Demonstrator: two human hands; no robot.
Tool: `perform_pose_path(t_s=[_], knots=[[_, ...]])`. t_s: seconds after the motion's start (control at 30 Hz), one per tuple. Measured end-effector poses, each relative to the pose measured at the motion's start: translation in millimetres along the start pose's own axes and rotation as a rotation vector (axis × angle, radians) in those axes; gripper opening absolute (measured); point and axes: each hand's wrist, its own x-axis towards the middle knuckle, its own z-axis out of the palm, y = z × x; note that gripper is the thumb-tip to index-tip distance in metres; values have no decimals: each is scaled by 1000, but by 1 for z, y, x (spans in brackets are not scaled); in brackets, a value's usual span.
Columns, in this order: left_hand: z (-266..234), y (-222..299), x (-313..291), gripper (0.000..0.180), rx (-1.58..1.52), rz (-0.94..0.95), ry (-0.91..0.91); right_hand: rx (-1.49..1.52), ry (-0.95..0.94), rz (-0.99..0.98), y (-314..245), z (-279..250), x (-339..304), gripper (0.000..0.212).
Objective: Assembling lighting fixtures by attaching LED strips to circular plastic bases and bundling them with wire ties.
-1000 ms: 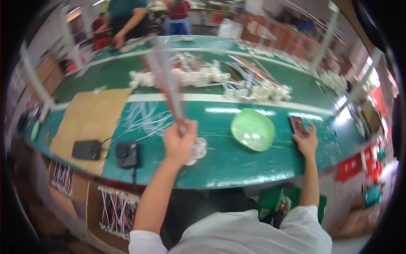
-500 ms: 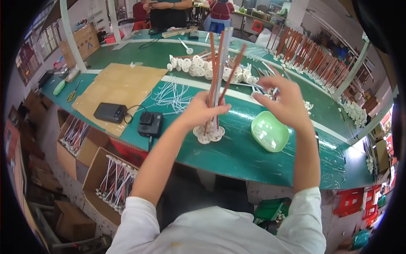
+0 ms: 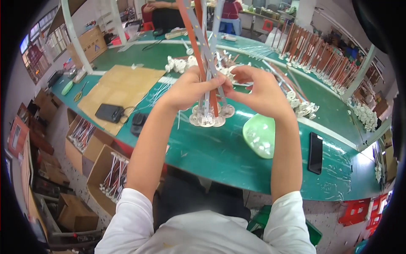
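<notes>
1. Head view, left hand [image 3: 186,91]: fingers closed round a bundle of orange and grey strips [image 3: 208,59]; the bundle is near upright over the green table [image 3: 211,163], its white round ends [image 3: 207,121] lowermost;
2. Head view, right hand [image 3: 263,94]: fingers parted and loosely curved beside the bundle; whether the thumb touches it, I cannot tell;
3. Head view, around: light-green bowl [image 3: 258,136] just beyond the right forearm; black phone [image 3: 315,153] farther right; cardboard sheet [image 3: 120,91] at left

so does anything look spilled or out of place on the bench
Just untidiness: thin white strands lie loosely strewn beside the brown cardboard sheet, not bundled, and small pale scraps litter the green tabletop near the black smartphone.
</notes>
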Motion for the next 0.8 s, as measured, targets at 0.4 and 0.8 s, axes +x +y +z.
perform_pose_path(t_s=[0.4, 0.8], knots=[[21, 18, 65, 21, -269, 349, -233, 231, 127, 32, -15, -26, -6, 58], [8, 8, 77, 39, 126, -54, -16, 248, 13, 172, 25, -14, 10, 67]])
